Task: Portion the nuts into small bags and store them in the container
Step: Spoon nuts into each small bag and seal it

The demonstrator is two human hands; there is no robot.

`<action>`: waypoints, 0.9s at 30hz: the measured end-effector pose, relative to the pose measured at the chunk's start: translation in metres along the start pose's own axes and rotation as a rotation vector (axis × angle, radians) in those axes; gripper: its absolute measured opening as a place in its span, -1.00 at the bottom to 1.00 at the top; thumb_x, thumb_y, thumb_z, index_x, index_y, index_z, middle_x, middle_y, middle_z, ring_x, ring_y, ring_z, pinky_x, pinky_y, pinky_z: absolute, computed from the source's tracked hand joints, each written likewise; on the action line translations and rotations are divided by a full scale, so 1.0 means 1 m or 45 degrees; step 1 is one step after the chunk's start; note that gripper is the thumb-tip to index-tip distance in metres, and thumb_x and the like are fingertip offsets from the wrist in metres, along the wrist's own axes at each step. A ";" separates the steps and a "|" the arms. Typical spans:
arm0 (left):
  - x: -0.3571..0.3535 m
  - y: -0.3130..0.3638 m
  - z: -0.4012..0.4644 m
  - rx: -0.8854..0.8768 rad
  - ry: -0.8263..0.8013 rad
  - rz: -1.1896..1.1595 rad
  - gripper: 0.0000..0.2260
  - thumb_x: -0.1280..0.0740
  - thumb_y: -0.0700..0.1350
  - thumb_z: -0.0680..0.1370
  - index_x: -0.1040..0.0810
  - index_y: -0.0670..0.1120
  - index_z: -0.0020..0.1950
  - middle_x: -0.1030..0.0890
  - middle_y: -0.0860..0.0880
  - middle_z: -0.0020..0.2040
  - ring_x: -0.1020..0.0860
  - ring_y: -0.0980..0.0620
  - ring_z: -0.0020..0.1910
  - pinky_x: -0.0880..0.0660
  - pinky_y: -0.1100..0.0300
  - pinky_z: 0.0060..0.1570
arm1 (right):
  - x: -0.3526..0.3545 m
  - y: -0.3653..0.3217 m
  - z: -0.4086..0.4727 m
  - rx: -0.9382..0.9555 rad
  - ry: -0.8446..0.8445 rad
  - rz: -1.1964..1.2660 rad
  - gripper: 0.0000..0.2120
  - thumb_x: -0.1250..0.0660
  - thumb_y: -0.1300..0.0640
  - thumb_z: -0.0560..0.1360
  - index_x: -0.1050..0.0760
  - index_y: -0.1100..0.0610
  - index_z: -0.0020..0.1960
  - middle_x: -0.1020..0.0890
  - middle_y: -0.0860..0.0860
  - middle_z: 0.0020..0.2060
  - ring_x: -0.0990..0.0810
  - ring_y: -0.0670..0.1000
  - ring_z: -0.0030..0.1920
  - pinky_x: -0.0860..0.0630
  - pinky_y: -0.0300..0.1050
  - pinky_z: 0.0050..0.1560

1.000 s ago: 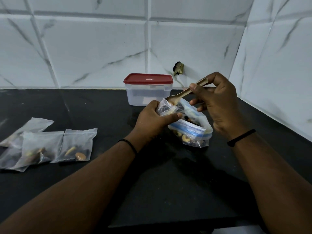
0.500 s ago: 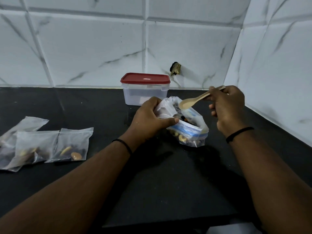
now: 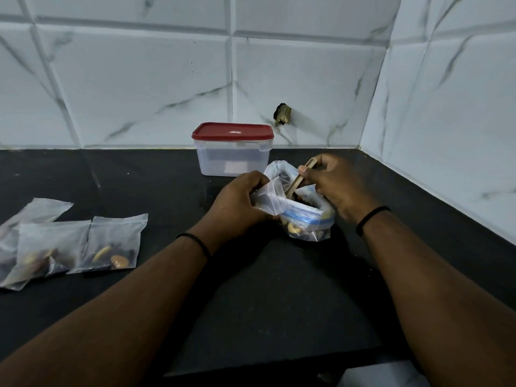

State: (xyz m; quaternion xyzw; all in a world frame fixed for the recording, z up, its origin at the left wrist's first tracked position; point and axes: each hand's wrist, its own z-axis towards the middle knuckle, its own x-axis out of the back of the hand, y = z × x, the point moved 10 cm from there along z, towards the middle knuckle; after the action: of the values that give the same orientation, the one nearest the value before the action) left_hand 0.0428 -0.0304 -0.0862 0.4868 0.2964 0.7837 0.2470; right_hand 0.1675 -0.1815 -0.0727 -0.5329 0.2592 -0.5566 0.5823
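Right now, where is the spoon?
In the head view, right of centre: the right hand holds the spoon, its bowl down in the nut bag, just before the container.

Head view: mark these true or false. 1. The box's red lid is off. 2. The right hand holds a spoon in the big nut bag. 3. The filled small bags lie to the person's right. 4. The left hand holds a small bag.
1. False: the red lid sits on the box.
2. True: right hand, spoon, big nut bag.
3. False: the filled small bags lie left.
4. True: left hand, small bag.
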 end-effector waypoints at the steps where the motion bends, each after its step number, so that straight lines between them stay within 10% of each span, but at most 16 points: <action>1: 0.001 0.000 0.000 -0.007 0.012 0.006 -0.52 -0.62 -0.07 0.32 -0.53 0.01 0.17 -0.59 0.07 0.11 -0.58 0.09 0.05 -0.59 0.17 0.07 | -0.002 0.000 -0.003 -0.040 -0.026 0.021 -0.86 -0.44 0.15 0.52 -0.50 0.12 -0.16 -0.69 0.16 -0.18 -0.56 -0.19 -0.46 -0.39 -0.32 -0.42; 15: 0.012 -0.001 0.000 -0.014 0.106 -0.294 -0.56 -0.60 -0.12 0.34 -0.52 -0.04 0.14 -0.60 0.07 0.08 -0.58 0.09 0.08 -0.58 0.22 0.03 | 0.020 0.035 -0.007 -0.480 0.237 0.367 -0.92 -0.33 0.20 0.54 -0.48 0.17 -0.12 -0.63 0.14 -0.35 -0.23 -0.14 -0.66 -0.10 -0.37 -0.65; 27: 0.010 -0.015 0.003 0.094 0.114 -0.278 -0.57 -0.62 0.01 0.30 -0.52 -0.01 0.06 -0.64 0.05 0.01 -0.61 0.09 0.00 -0.61 0.14 -0.02 | 0.022 -0.017 -0.017 -0.115 0.278 0.550 -0.88 -0.40 0.09 0.54 -0.50 0.10 -0.11 -0.62 0.04 -0.31 -0.40 -0.10 -0.51 -0.29 -0.26 -0.54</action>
State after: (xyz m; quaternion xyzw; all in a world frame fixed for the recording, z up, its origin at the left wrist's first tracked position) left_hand 0.0429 -0.0122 -0.0897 0.4248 0.3870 0.7617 0.2993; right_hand 0.1514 -0.2045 -0.0563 -0.4273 0.4531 -0.4612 0.6320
